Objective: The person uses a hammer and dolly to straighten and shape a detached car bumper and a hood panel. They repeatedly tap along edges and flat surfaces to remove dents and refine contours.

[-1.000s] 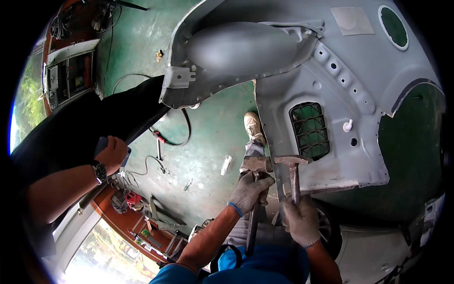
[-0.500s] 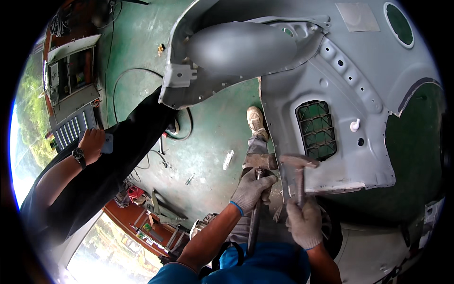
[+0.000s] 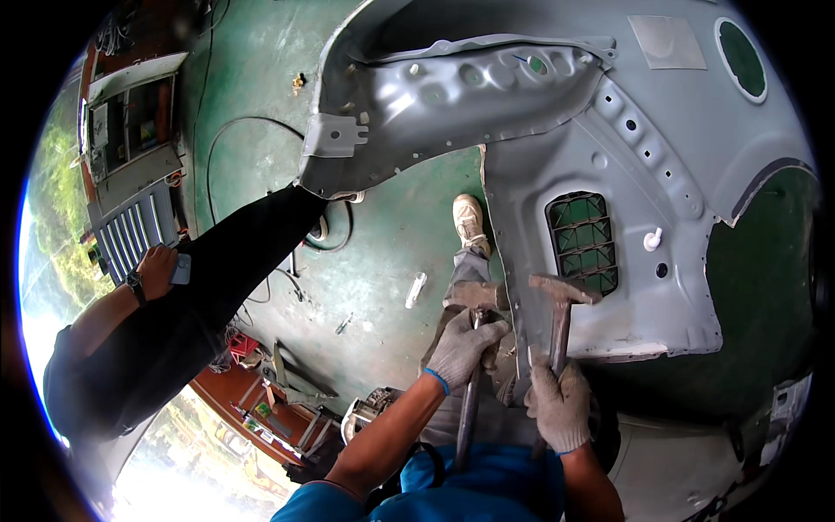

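Observation:
My left hand [image 3: 465, 348], in a knit glove, grips the steel handle of a heavy hammer; its blocky head [image 3: 477, 297] sits against the left edge of a grey car body panel [image 3: 522, 174]. My right hand [image 3: 558, 404], also gloved, is closed round the handle of a second hammer, whose long, narrow head [image 3: 564, 290] is over the panel just below its black-grilled opening [image 3: 581, 244]. The panel has holes, a curved arch and a white fitting [image 3: 651, 239]. My shoe [image 3: 470, 222] shows beside its edge.
A person in dark clothes [image 3: 139, 365] stands at left, a phone [image 3: 181, 270] in hand. Hoses [image 3: 235, 122] and tools [image 3: 243, 348] lie on the green floor [image 3: 383, 270]. An orange cabinet [image 3: 230, 383] is lower left; a pale car part [image 3: 661, 474] is lower right.
My right hand and its hammer have shifted slightly right. The panel appears a little further right in view. The other person's hand with the phone has moved leftward.

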`<state>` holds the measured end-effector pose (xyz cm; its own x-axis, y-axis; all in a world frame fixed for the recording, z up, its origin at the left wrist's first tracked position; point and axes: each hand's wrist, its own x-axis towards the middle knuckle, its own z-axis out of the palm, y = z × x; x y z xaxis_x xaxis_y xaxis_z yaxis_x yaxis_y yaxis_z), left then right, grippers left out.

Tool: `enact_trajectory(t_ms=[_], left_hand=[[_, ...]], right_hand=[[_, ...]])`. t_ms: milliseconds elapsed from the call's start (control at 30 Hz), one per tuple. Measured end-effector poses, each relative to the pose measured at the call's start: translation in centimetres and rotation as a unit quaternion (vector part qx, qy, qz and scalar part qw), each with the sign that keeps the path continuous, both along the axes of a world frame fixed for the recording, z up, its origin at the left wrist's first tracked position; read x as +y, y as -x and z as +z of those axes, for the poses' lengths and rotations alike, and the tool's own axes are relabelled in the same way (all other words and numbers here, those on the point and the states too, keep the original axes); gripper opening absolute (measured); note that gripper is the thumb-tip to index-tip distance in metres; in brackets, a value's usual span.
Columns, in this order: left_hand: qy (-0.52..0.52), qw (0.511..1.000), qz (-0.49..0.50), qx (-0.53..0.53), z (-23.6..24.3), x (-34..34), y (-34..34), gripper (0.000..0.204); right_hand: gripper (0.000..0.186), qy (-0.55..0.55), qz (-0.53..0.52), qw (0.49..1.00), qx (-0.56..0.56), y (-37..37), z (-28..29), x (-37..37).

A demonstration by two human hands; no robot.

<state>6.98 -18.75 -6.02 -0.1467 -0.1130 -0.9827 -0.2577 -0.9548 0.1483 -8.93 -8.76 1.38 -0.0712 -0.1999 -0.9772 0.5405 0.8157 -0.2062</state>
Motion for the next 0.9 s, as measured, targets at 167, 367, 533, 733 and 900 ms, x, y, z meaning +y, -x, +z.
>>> enact_trajectory(t_ms=[167, 367, 533, 733, 900], left_hand=[[0.034, 0.999, -0.007, -0.007, -0.4, -1.6, 0.9, 0.019], [0.030, 0.999, 0.012, -0.018, 0.1, -3.0, 1.3, 0.019], [0.010, 0.999, 0.049, -0.018, -0.4, -2.7, 1.2, 0.019], [0.029, 0.999, 0.032, -0.033, -0.2, -3.4, 1.7, 0.018], [0.014, 0.997, 0.072, -0.019, -0.2, -2.8, 1.2, 0.020]], right_hand=[[0.022, -0.015, 0.088, 0.996, -0.006, 1.1, 0.2, -3.3], [0.027, 0.069, -0.032, 0.994, 0.073, 1.8, -0.1, -3.3], [0.023, 0.017, 0.145, 0.989, 0.013, 1.5, -0.3, -4.5], [0.029, 0.016, 0.024, 0.999, 0.019, 1.4, -0.2, -3.7], [0.033, -0.009, 0.040, 0.999, -0.021, 1.2, 0.2, -4.0]])
